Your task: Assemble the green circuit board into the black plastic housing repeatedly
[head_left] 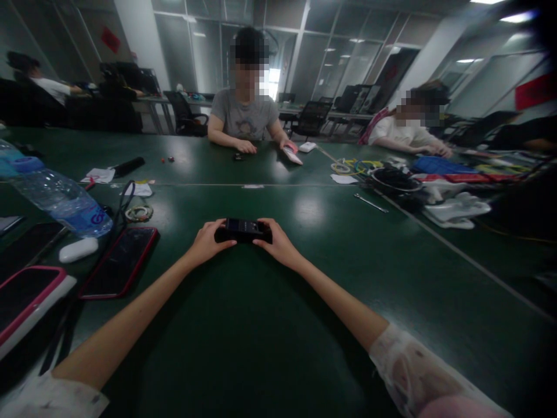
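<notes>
A small black box-shaped device (243, 230) is held level between my two hands, just over the green table. Its top has a darker panel like a small screen at the left and small marks towards the right; its exact kind I cannot make out. My left hand (208, 241) grips the left end, thumb along the near side and fingers at the far side. At the right end, my right hand (278, 242) holds it the same way. Parts of both ends are hidden under my fingers.
To the left lie a red-edged phone (124, 261), a white case (79, 250), a tape roll (138, 213) and a tilted water bottle (65, 197). A wrench (371, 203), cables (395, 186) and white gloves (456, 209) are at right. A person (246, 113) sits opposite.
</notes>
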The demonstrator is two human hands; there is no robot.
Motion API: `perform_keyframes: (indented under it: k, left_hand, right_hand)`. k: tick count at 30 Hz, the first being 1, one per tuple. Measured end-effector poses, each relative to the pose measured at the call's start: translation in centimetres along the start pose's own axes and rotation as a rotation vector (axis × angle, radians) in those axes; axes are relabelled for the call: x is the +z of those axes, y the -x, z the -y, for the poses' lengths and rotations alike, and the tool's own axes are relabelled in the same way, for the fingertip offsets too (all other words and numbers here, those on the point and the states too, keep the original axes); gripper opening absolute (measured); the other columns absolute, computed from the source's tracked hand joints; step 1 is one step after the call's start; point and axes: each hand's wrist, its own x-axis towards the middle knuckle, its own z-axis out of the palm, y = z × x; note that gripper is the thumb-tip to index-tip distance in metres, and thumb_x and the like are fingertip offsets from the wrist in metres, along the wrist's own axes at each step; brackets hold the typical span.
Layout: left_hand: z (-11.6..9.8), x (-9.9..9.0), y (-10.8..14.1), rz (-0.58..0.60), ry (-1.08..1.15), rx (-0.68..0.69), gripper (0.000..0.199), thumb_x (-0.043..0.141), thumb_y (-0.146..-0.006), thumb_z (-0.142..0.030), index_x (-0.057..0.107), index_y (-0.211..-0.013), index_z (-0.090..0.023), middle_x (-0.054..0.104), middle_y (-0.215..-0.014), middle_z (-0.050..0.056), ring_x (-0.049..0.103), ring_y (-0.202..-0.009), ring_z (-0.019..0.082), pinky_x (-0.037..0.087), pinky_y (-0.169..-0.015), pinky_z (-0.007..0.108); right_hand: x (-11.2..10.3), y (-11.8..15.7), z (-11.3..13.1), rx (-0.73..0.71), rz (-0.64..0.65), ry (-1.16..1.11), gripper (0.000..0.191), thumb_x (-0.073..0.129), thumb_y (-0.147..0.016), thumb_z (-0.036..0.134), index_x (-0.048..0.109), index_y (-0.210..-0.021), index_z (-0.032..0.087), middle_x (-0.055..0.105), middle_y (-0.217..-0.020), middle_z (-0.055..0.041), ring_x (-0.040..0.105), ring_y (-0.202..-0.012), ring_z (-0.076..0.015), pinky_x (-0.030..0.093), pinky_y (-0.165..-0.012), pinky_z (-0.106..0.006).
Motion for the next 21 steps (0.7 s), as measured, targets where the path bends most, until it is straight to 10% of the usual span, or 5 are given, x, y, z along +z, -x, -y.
perform_keyframes:
  k: [21]
  left_hand:
    - [0.21, 0.07, -0.17, 0.005, -0.001, 0.018, 0.070, 0.071, -0.077, -0.051, 0.049, -0.134, -0.018, 0.063, -0.122, 0.014, 0.054, -0.119, 0.032, 0.044, -0.099, 0.050]
  right_hand:
    - [0.11, -0.20, -0.24, -0.008, -0.015, -0.044, 0.050, 0.070, -0.083, 0.022, 0.044, -0.126, 0.024, 0.057, -0.123, -0.0097, 0.055, -0.116, -0.0243, 0.046, -0.100, -0.049]
